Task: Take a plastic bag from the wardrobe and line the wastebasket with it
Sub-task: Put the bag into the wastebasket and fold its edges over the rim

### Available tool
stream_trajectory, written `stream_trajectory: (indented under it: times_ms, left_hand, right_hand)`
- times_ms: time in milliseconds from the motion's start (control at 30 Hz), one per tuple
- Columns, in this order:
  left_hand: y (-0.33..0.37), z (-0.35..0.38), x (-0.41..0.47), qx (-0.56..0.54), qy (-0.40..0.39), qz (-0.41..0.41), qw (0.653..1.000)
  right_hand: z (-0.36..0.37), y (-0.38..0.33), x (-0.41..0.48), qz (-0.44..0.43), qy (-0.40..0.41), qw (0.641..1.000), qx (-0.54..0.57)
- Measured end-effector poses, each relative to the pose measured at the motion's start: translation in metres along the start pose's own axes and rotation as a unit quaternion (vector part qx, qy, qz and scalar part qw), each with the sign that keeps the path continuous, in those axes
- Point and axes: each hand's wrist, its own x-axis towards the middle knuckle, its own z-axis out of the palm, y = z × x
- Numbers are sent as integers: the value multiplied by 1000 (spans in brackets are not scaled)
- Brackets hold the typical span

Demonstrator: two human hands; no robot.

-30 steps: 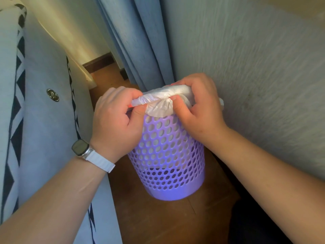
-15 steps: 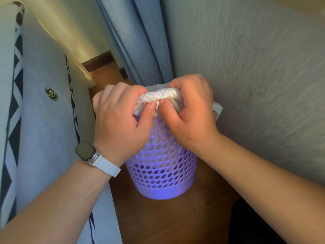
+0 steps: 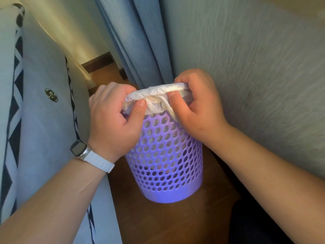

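Note:
A purple perforated wastebasket stands on the wooden floor in the middle of the head view. A white plastic bag is bunched and folded over its near rim, with a twisted strand hanging down the front. My left hand, with a watch on its wrist, pinches the bag at the rim's left side. My right hand grips the bag at the rim's right side, thumb pressed on the fold. The basket's opening is hidden behind the bag and my hands.
A bed side with grey fabric and a black-and-white pattern runs close along the left. Blue curtains hang just behind the basket. A textured grey wall closes the right. Brown floor shows in front.
My hands have spread apart along the rim, stretching the bunched bag wider across the near edge. The basket sits a little more to the right in view.

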Motion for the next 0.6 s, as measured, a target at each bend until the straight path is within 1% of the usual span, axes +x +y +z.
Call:
stream_trajectory:
  times_ms: [100,200,267,433,600]
  left_hand:
    - [7,-5,1,9,-9,43,999]
    - [17,-5,0,66,-11,80,995]
    - [19,-3,-1,91,-15,73,993]
    - [9,-1,-1,84,-33,46,995]
    - [-2,-2,1,92,-39,15,995]
  right_hand:
    - [-1,-5,-1,-19,16,999,-24]
    - [1,-12,-3,-39,22,998,-42]
    - [3,-17,-5,-38,27,998,-42]
    - [4,-21,-7,-18,-3,1000,-23]
    - [-5,-3,-1,-44,-35,998,0]
